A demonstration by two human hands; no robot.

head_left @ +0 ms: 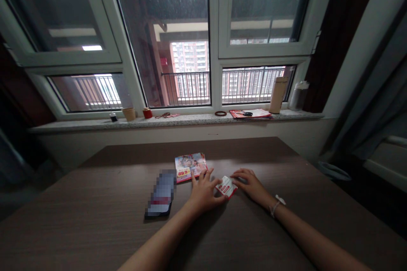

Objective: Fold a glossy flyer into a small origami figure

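On the dark wood-grain bench point(95, 228), from the left I see a black slab phone point(161, 194) lying flat, then a glossy colourful printed leaflet point(187, 165). My left grip point(203, 192) lies spread and released, fingertips at the leaflet's edge, thumb against a small red-and-white paper card point(226, 186). My right grip point(251, 184) touches the card's right side, fingers bent; I cannot tell whether it grasps.

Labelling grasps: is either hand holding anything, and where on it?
The red-and-white card lies on the table, left hand at its left edge, right hand at its right corner; touched, not clearly gripped.
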